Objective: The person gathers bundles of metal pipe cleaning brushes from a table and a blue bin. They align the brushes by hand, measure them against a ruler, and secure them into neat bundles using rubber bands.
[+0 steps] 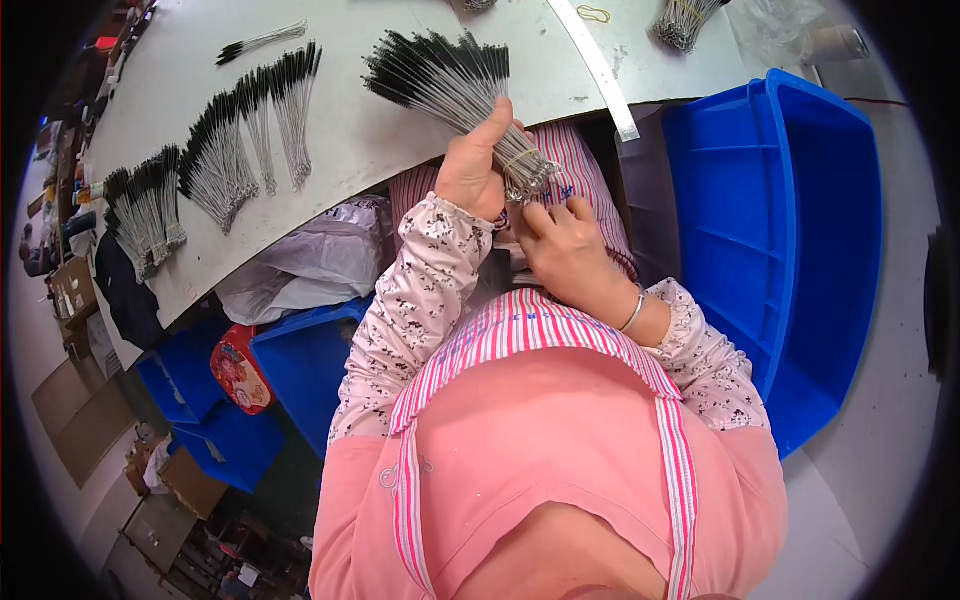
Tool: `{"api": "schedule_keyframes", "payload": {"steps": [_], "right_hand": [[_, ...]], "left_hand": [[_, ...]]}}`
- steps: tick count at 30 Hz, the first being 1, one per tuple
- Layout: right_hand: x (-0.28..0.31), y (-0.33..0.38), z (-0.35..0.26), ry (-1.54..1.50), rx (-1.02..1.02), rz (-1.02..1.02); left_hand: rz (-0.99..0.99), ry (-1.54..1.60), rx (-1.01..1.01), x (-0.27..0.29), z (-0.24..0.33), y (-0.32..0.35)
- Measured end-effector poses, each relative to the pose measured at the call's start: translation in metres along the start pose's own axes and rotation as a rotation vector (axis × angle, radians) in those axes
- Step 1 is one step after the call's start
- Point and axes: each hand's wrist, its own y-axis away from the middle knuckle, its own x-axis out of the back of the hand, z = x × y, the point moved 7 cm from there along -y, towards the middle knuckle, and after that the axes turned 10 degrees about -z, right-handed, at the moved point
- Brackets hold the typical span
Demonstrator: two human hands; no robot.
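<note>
My left hand (pixel 476 165) is wrapped round a thick bundle of small wire-handled brushes (pixel 440 85), thumb across the handles. Their black bristle ends fan out up and to the left over the table edge. A yellowish rubber band (pixel 520 158) circles the wire handles near their looped ends, which point down toward my lap. Just below those loops, my right hand (pixel 568 245) is closed with its fingers curled in. What its fingertips pinch, if anything, is hidden.
Several groups of loose brushes (pixel 215 165) lie along the left of the pale table (pixel 345 130). A metal strip (pixel 595 65) crosses its right part, near another wire bundle (pixel 682 22). A large blue bin (pixel 735 220) stands at my right; white plastic bags (pixel 310 255) lie below the table's edge.
</note>
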Motion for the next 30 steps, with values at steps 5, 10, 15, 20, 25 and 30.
{"api": "schedule_keyframes", "payload": {"steps": [5,10,15,20,25,30], "right_hand": [[-0.001,0.005,0.012,-0.187,-0.083,-0.025],[0.003,0.012,0.015,-0.111,-0.069,0.068],[0.004,0.007,0.024,0.102,-0.052,0.138],[0.036,0.012,0.023,-0.339,-0.003,0.36],[0.056,0.005,0.043,-0.326,-0.018,0.536],[0.058,0.011,0.065,-0.764,-0.35,0.609]], "left_hand": [[0.055,-0.013,-0.012,0.0,-0.001,-0.003],[0.017,0.134,0.059,-0.01,0.003,-0.002],[0.042,0.244,0.036,-0.004,0.012,-0.005],[-0.094,0.308,0.169,-0.01,0.004,0.002],[-0.1,0.429,0.088,-0.019,0.004,0.002],[-0.172,0.469,0.045,-0.027,0.004,0.002]]}}
